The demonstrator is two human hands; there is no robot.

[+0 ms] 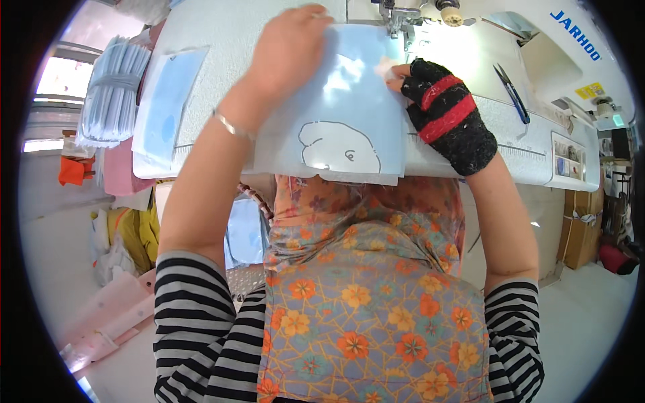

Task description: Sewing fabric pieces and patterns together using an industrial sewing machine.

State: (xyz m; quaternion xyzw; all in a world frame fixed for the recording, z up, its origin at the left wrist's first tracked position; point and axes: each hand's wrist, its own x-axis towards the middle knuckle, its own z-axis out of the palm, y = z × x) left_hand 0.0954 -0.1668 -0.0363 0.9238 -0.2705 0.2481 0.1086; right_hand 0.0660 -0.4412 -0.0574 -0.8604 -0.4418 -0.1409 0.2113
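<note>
A pale blue sheet (363,101), printed with a white cartoon animal, lies on the sewing machine's bed, its near edge hanging slightly over the front. My left hand (289,50), bare with a bracelet at the wrist, rests over the sheet's upper left edge; its fingers stretch to the right and look loosely curved. On the right, my right hand (447,111) wears a black and red fingerless glove. Its thumb and fingertips close at the sheet's right edge, beside a small pale patch. Just beyond the sheet's far right corner is the presser foot (401,23).
Black thread snips (512,94) lie on the right of the machine bed. Blue pieces (168,101) lie at left, beside a tied bundle of pale blue strips (114,87). A small parts tray (568,158) sits at the right corner. A cardboard box (581,228) stands beyond.
</note>
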